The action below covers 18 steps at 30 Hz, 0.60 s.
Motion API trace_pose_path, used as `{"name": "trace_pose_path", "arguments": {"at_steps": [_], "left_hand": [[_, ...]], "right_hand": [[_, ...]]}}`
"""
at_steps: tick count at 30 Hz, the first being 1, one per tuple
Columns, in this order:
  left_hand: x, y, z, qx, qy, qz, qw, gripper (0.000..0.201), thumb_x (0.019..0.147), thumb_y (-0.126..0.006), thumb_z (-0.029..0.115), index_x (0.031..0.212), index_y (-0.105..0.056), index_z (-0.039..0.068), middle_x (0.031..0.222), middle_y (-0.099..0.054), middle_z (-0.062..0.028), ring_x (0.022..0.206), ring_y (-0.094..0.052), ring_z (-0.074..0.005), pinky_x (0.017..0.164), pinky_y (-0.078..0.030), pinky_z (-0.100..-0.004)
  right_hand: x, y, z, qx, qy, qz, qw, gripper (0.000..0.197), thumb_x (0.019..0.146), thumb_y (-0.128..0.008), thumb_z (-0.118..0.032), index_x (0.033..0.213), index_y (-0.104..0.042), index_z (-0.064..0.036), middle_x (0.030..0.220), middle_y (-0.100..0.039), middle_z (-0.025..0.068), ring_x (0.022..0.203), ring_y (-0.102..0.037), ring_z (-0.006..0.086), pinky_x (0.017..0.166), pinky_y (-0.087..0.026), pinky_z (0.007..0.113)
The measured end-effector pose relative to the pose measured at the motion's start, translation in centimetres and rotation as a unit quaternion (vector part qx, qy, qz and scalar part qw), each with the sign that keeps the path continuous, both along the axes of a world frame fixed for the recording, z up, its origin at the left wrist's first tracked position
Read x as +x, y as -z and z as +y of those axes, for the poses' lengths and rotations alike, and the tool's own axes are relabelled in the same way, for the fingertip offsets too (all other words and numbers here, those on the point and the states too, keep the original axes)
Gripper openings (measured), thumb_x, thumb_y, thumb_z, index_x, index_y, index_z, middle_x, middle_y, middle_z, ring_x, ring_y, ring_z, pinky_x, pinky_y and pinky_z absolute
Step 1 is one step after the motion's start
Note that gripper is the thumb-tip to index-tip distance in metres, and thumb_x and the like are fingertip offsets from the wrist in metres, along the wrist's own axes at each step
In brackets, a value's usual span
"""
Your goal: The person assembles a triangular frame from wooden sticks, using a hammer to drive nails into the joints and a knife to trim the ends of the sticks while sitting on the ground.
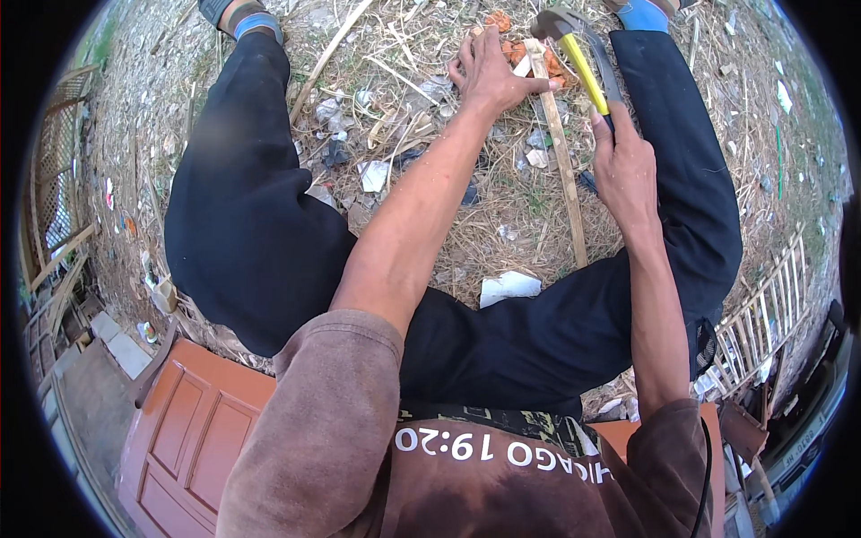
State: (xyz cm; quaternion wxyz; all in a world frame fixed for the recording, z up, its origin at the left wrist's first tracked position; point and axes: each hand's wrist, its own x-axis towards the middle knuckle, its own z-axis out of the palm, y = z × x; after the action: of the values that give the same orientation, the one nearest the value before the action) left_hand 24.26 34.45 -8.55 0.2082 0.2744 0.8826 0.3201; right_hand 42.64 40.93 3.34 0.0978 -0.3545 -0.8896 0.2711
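Note:
My right hand point(625, 170) is closed around the grip of a claw hammer point(581, 67) with a yellow and black handle. The hammer's head is raised beside the top of a narrow wooden strip point(562, 166). A dark grey curved piece point(603, 58) shows along the handle; I cannot tell what it is. My left hand point(491, 76) is low over the ground with its fingers apart, its thumb reaching to the strip's upper end. Broken orange brick point(553, 65) lies under and around that end, beside a short pale piece of wood point(523, 65).
My legs in black trousers point(238, 179) spread on both sides of the work. Straw and scraps litter the ground, with a white fragment point(509, 288) near my lap. A long stick point(330, 58) lies left. Behind me are a reddish-brown panelled door point(193, 430) and a slatted wooden frame point(762, 314).

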Motion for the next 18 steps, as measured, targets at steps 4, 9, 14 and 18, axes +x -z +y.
{"name": "trace_pose_path", "arguments": {"at_steps": [4,9,14,18], "left_hand": [[-0.2,-0.7,-0.5,0.019,-0.005,0.014,1.0,0.141,0.048,-0.09,0.067,0.152,-0.024,-0.001,0.153,-0.035,-0.0192,0.149,-0.015,-0.0337,0.117,-0.008,-0.0539],[-0.4,0.1,-0.8,0.016,-0.007,0.023,1.0,0.142,0.047,-0.087,0.072,0.153,-0.025,0.001,0.152,-0.036,-0.0192,0.148,-0.018,-0.0331,0.117,-0.011,-0.0553],[-0.2,-0.4,-0.4,0.02,0.013,0.043,0.999,0.138,0.048,-0.085,0.076,0.152,-0.03,0.005,0.152,-0.036,-0.0182,0.147,-0.022,-0.0341,0.115,-0.014,-0.0584],[-2.1,-1.5,-0.9,0.045,-0.022,0.01,0.999,0.088,0.075,-0.079,0.055,0.141,-0.05,0.006,0.151,-0.035,-0.0165,0.144,-0.023,-0.0335,0.114,-0.017,-0.0567]], "right_hand": [[-2.6,-5.8,-1.2,0.015,0.012,0.109,0.994,0.019,0.103,-0.055,-0.022,0.112,-0.056,-0.005,0.062,-0.057,0.02,0.055,-0.06,0.0399,0.049,-0.041,0.044],[-2.1,-3.5,-1.0,-0.063,0.051,0.08,0.993,0.028,0.102,-0.057,-0.028,0.109,-0.056,-0.0015,0.071,-0.061,0.021,0.064,-0.063,0.0398,0.059,-0.045,0.046],[-0.1,3.6,-1.1,-0.096,0.086,0.035,0.991,0.047,0.088,-0.072,-0.028,0.116,-0.055,0.0055,0.077,-0.063,0.0222,0.073,-0.064,0.0385,0.068,-0.048,0.046],[-0.5,5.3,-1.7,-0.147,0.097,-0.01,0.984,0.05,0.085,-0.073,-0.028,0.116,-0.055,0.0062,0.075,-0.062,0.0174,0.069,-0.064,0.0325,0.066,-0.048,0.044]]}}
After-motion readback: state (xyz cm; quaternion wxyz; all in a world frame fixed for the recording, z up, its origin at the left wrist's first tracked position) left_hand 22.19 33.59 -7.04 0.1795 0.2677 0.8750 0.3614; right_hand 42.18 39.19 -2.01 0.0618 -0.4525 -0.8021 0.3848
